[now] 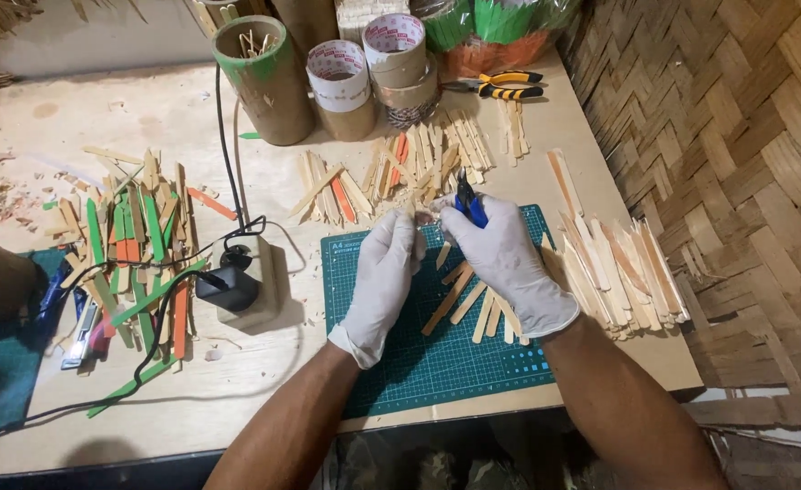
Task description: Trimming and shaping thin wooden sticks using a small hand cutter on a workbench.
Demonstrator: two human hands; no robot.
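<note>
Both hands gloved white, over green cutting mat (419, 363) on desk (192, 399). Right hand (507, 259) closed round blue-handled cutters (469, 205), tip up. Left hand (384, 272) pinches small wooden stick piece (421, 216) just beside cutter tip. Loose plain sticks (464, 304) under right grip. Stick pile (623, 268) right of it. Tape rolls (364, 73) beyond grips.

A pale wooden worktable (174, 118) carries a green gridded cutting mat (419, 363). Scattered plain, green and orange wooden sticks (137, 236), white tape rolls (339, 77) and a beige power block (255, 281) lie on it too.
</note>
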